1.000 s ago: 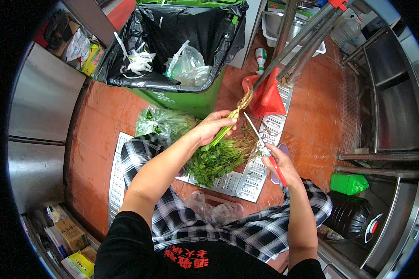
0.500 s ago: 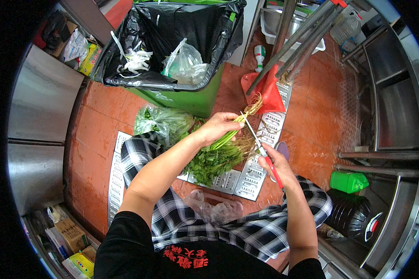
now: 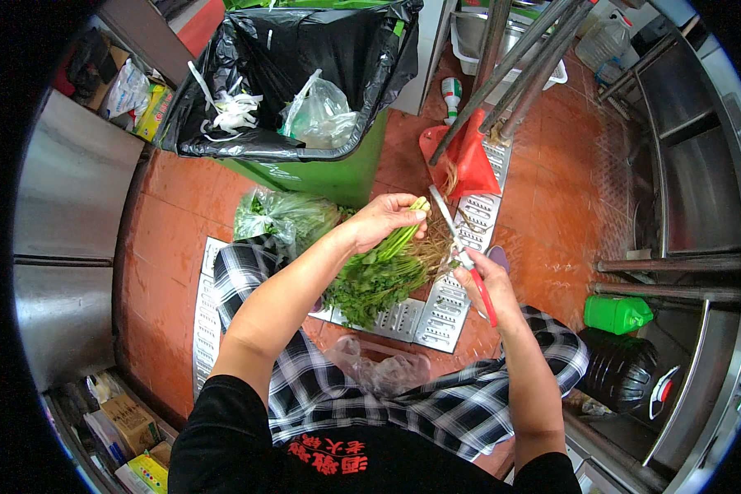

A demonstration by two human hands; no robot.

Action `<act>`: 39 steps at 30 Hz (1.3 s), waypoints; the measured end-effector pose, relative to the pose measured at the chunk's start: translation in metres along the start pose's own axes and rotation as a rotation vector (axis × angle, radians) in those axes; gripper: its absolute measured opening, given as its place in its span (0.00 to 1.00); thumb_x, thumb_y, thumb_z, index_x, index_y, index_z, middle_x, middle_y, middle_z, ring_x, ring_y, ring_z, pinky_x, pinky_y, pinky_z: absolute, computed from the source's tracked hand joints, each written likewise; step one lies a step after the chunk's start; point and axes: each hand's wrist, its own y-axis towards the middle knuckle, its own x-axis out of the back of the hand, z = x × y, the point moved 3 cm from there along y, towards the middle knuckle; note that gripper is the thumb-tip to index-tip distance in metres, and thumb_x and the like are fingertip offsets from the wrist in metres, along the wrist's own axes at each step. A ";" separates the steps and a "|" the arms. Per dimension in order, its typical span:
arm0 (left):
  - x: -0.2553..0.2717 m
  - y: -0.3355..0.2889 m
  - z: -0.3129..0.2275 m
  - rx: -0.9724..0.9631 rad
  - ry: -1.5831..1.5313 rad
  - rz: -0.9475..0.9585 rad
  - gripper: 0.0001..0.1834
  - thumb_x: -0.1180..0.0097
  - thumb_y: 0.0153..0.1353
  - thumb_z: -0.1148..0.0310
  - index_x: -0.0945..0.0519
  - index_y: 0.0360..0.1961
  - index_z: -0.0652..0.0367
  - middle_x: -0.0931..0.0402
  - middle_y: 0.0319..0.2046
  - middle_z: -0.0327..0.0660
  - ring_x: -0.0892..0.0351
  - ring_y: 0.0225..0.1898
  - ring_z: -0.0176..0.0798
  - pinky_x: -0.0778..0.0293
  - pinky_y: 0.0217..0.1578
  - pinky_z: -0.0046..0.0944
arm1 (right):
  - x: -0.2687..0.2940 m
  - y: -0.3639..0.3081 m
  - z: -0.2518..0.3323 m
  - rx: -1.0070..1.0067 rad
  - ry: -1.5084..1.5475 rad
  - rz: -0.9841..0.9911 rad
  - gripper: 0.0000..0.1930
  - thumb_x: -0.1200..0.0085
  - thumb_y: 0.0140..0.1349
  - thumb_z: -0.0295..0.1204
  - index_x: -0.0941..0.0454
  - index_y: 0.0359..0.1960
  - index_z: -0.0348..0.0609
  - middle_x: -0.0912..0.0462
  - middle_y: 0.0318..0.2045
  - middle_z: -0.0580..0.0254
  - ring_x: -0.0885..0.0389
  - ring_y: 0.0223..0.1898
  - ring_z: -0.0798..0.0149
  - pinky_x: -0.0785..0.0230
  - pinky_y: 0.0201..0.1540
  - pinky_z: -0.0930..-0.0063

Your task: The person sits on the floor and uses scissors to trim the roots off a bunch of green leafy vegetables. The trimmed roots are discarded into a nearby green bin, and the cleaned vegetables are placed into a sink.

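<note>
My left hand (image 3: 387, 222) is closed around a small bunch of green herb stems (image 3: 398, 241), likely coriander. The pale stem ends stick out past my thumb, evenly cut and without roots. My right hand (image 3: 490, 284) grips red-handled scissors (image 3: 445, 212), their blades pointing up and away, beside the cut ends but apart from them. Below my hands lies a leafy pile of the same herb (image 3: 372, 290), with tangled brown roots (image 3: 439, 251) on its right side. A clump of cut roots (image 3: 450, 178) is at the front of a red dustpan (image 3: 476, 160).
A green bin (image 3: 329, 177) lined with a black bag stands ahead. A clear bag of greens (image 3: 284, 221) sits at its foot. Metal drain grates (image 3: 445, 317) cross the red tiled floor. Metal legs rise at the right, near a green jug (image 3: 617, 314).
The roots have come off the bunch and dropped toward the dustpan. The scissor blades have closed and moved slightly away from the stems. My left hand still holds the bunch.
</note>
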 end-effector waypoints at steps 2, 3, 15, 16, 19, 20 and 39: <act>-0.006 0.001 -0.006 -0.090 -0.022 0.061 0.12 0.45 0.61 0.67 0.26 0.44 0.60 0.23 0.35 0.39 0.23 0.38 0.32 0.26 0.41 0.31 | 0.000 0.005 -0.012 0.089 0.159 -0.153 0.35 0.36 0.53 0.42 0.34 0.57 0.32 0.21 0.38 0.58 0.24 0.40 0.68 0.31 0.42 0.75; -0.008 -0.003 -0.010 -0.090 -0.053 0.043 0.12 0.45 0.61 0.67 0.26 0.44 0.60 0.24 0.35 0.39 0.23 0.39 0.33 0.26 0.43 0.33 | 0.005 0.009 -0.011 0.087 0.122 -0.195 0.33 0.36 0.53 0.40 0.35 0.56 0.33 0.21 0.33 0.60 0.25 0.36 0.70 0.31 0.38 0.77; -0.002 -0.053 -0.035 -0.314 -0.440 -0.213 0.10 0.53 0.66 0.63 0.29 0.44 0.56 0.27 0.46 0.47 0.28 0.53 0.53 0.30 0.51 0.55 | -0.029 0.018 -0.154 -0.454 -0.716 -0.166 0.26 0.49 0.54 0.42 0.35 0.52 0.39 0.22 0.40 0.35 0.22 0.45 0.42 0.32 0.48 0.54; -0.002 -0.056 -0.034 -0.324 -0.489 -0.230 0.10 0.53 0.66 0.64 0.29 0.44 0.56 0.27 0.46 0.48 0.29 0.53 0.54 0.30 0.51 0.55 | -0.048 0.030 -0.183 -0.375 -0.681 -0.178 0.29 0.49 0.53 0.42 0.37 0.54 0.39 0.21 0.38 0.37 0.21 0.43 0.43 0.31 0.48 0.55; -0.010 -0.057 -0.029 -0.348 -0.603 -0.267 0.08 0.55 0.67 0.67 0.29 0.43 0.57 0.27 0.46 0.49 0.28 0.53 0.53 0.29 0.50 0.54 | -0.102 0.052 -0.233 -0.049 -0.661 -0.006 0.26 0.50 0.55 0.39 0.33 0.54 0.39 0.21 0.41 0.43 0.21 0.42 0.46 0.29 0.47 0.59; -0.020 -0.048 -0.029 -0.353 -0.617 -0.240 0.08 0.55 0.66 0.67 0.29 0.43 0.57 0.27 0.46 0.49 0.28 0.53 0.53 0.29 0.50 0.54 | -0.107 0.057 -0.239 0.023 -0.729 0.063 0.24 0.50 0.56 0.37 0.32 0.53 0.39 0.21 0.42 0.45 0.21 0.42 0.47 0.29 0.47 0.61; -0.029 -0.067 -0.041 -0.382 -0.529 -0.260 0.14 0.54 0.67 0.64 0.30 0.50 0.59 0.26 0.41 0.42 0.27 0.50 0.44 0.30 0.51 0.50 | -0.036 -0.031 0.107 0.406 -0.418 -0.135 0.16 0.36 0.49 0.29 0.23 0.40 0.41 0.22 0.33 0.58 0.24 0.27 0.64 0.30 0.34 0.72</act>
